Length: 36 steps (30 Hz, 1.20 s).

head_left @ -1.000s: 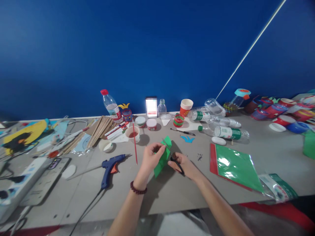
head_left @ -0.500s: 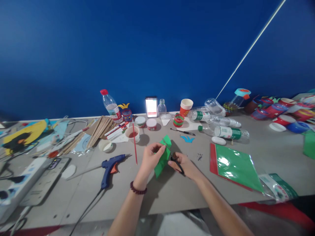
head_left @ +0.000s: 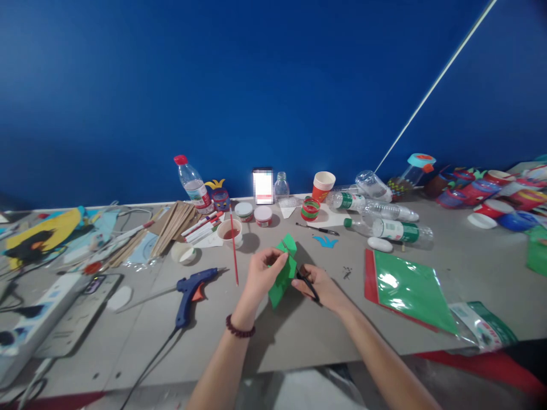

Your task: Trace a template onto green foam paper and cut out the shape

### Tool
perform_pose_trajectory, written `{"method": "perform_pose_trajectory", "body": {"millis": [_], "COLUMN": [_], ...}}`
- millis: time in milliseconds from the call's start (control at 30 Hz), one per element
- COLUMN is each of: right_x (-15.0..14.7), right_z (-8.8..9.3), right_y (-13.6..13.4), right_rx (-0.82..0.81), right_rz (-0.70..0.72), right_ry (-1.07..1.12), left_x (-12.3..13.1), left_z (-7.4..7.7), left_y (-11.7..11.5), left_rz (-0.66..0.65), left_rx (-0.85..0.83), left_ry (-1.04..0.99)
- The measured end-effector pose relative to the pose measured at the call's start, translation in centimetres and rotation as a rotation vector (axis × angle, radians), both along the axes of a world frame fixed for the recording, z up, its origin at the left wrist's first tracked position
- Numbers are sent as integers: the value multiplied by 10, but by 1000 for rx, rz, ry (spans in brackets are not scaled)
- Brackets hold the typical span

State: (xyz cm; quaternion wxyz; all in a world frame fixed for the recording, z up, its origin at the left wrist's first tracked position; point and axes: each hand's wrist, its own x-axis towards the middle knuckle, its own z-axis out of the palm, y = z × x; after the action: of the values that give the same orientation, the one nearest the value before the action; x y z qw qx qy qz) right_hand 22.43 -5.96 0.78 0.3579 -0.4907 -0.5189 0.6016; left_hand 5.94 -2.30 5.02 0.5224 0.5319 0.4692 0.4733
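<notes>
A piece of green paper (head_left: 280, 287) is pinched between the thumb and fingers of my left hand (head_left: 265, 270), held up over the grey table. My right hand (head_left: 319, 285) has its fingers through the handles of black scissors (head_left: 308, 286). Their blades point at the paper's right side, partly hidden by the sheet. Beyond my hands lies a blue cut-out shape (head_left: 326, 242) with pointed tips. A black pen (head_left: 318, 229) rests behind it, near a small green and red ring-shaped pot (head_left: 310, 209).
At left lie a blue glue gun (head_left: 188, 290), a power strip (head_left: 47, 313) and wooden sticks (head_left: 173, 228). A paper cup of reddish liquid (head_left: 229, 233) holds a red brush (head_left: 235, 256). To the right are plastic bottles (head_left: 401, 230) and a green sheet pack (head_left: 410, 287).
Both hands stay almost in place. The green paper has shifted very slightly at its right edge beside the scissors. Nothing was let go.
</notes>
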Motion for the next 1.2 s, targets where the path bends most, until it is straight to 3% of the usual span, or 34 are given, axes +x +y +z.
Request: {"method": "perform_pose_trajectory", "body": {"millis": [600,1200], "right_x": [-1,0], "right_z": [3,-1], "right_y": [-1,0], "right_rx": [22,9], "right_rz": [19,0], "right_ry": [28,19], "left_x": [-1,-1], "left_z": [-1,0], "left_y": [-1,1], "left_rz": [-56,-31], "left_rx": [7,-15], "left_ry": [15,-11]}}
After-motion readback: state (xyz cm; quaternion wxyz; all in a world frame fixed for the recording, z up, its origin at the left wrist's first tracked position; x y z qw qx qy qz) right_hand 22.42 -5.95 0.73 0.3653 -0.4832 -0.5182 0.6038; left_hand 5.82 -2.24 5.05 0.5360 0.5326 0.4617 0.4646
